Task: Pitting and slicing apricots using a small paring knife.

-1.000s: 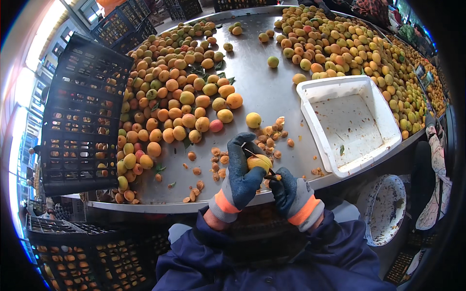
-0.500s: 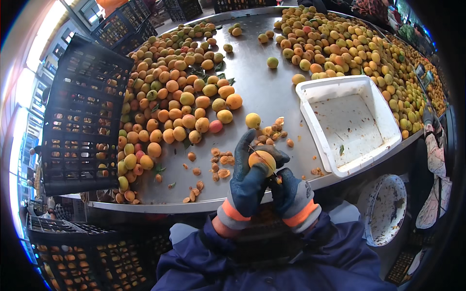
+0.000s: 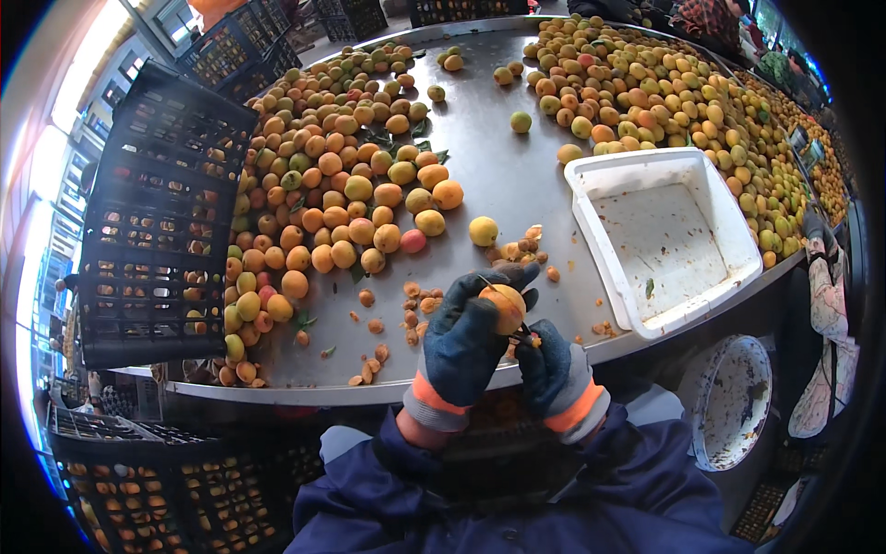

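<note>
My left hand (image 3: 461,337), in a dark blue-green coated glove with grey and orange cuff, is closed around an orange-yellow apricot (image 3: 506,310) just above the table's near edge. My right hand (image 3: 546,366), gloved alike, is closed on a thin dark tool (image 3: 529,334) shaped like a small knife, which reaches to the apricot's near side. A thin dark line runs along the fruit's top. Just beyond my hands lies a heap of brown stones and orange scraps (image 3: 521,247), with a yellow apricot (image 3: 482,231) next to it. More stones (image 3: 410,319) lie scattered to the left.
Apricots (image 3: 341,185) cover the metal table's left side, beside a tipped black crate (image 3: 166,212). A larger heap (image 3: 664,92) fills the far right. A white tub (image 3: 604,263) stands right of my hands, a dirty white bucket (image 3: 734,402) below. Filled crates (image 3: 185,489) stand lower left.
My hands have drawn slightly apart, the left one shifting a little left and nearer to me. The apricot has turned in my left fingers, and the dark tool shows more between the hands.
</note>
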Available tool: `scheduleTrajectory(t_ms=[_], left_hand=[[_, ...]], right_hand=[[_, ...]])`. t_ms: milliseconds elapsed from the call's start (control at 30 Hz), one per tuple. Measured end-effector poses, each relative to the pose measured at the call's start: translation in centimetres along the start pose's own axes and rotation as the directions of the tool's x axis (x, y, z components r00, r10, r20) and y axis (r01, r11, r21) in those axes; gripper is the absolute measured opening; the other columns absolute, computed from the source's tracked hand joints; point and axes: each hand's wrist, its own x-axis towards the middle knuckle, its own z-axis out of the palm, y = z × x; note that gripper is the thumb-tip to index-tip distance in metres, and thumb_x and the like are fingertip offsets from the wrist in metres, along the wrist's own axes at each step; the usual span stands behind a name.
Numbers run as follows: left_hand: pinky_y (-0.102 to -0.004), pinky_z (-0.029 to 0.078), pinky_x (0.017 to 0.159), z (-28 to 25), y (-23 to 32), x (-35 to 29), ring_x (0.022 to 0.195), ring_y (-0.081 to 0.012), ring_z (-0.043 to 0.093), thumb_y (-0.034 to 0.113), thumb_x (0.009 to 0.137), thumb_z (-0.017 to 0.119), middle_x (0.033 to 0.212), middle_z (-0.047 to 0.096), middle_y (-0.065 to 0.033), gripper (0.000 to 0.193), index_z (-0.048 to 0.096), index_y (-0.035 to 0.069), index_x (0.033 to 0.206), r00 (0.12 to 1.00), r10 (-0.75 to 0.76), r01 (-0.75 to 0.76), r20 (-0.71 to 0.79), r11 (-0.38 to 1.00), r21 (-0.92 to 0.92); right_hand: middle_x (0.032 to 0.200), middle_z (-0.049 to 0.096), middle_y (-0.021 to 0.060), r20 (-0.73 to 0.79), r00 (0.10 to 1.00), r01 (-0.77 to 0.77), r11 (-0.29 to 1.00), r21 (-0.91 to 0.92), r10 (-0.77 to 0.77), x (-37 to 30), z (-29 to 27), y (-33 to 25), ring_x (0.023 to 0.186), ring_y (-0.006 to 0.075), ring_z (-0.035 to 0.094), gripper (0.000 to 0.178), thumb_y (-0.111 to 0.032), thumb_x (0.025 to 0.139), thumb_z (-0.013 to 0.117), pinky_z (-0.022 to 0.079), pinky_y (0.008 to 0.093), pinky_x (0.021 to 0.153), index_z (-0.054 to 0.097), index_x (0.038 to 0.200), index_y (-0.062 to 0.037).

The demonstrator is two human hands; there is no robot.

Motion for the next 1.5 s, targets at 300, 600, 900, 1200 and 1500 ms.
scheduleTrajectory(t_ms=[300,600,900,1200,1500], left_hand=[[-0.0479,0.043,0.099,2.2,0.2,-0.2,0.113,-0.0361,0.055,0.039,0.097,0.045,0.127,0.051,-0.0224,0.060,0.023,0.008,0.144,1.000,0.006,-0.007,0.012,0.995,0.098],[-0.0355,0.050,0.088,0.7,1.8,0.0,0.102,-0.0249,0.059,-0.001,0.089,0.049,0.125,0.048,-0.0184,0.066,0.016,0.009,0.146,0.981,0.153,-0.194,0.120,0.820,0.539],[-0.0352,0.050,0.084,0.8,-0.7,-0.6,0.102,-0.0208,0.056,0.030,0.088,0.063,0.113,0.055,-0.0134,0.057,0.038,0.006,0.134,0.998,-0.033,0.033,-0.055,0.999,0.010],[-0.0352,0.047,0.088,0.9,1.2,-0.4,0.096,-0.0222,0.057,0.014,0.086,0.055,0.107,0.055,-0.0156,0.070,0.019,0.009,0.146,0.998,0.029,-0.001,-0.053,0.891,0.455],[-0.0318,0.046,0.081,0.7,2.1,0.2,0.093,-0.0177,0.050,-0.003,0.074,0.053,0.117,0.042,-0.0142,0.089,0.004,0.006,0.148,0.907,0.309,-0.397,0.285,0.406,0.823]], right_hand=[[0.074,0.061,0.0154,-0.048,0.999,0.017,0.996,-0.091,-0.021,-0.2,0.4,0.1,0.069,0.0404,0.061,0.022,-0.028,0.096,0.049,0.045,0.0438,0.056,0.052,0.097,-0.0065],[0.070,0.059,0.0189,0.125,0.992,-0.022,0.998,-0.060,0.030,-0.1,-0.8,0.3,0.068,0.0430,0.059,0.017,-0.024,0.094,0.052,0.044,0.0481,0.054,0.048,0.096,-0.0077],[0.071,0.060,0.0185,0.040,0.996,0.077,0.994,-0.079,-0.074,-0.3,-0.4,0.5,0.068,0.0426,0.059,0.016,-0.023,0.093,0.052,0.045,0.0473,0.055,0.050,0.097,-0.0076],[0.076,0.061,0.0165,0.090,0.995,-0.026,0.992,-0.126,0.037,-0.6,-0.6,-0.1,0.072,0.0398,0.061,0.019,-0.022,0.097,0.047,0.047,0.0411,0.059,0.053,0.095,-0.0042],[0.072,0.061,0.0202,0.143,0.988,-0.073,0.995,0.063,0.064,-0.7,-0.7,0.7,0.069,0.0428,0.060,0.019,-0.024,0.096,0.050,0.045,0.0463,0.055,0.049,0.102,-0.0065]])
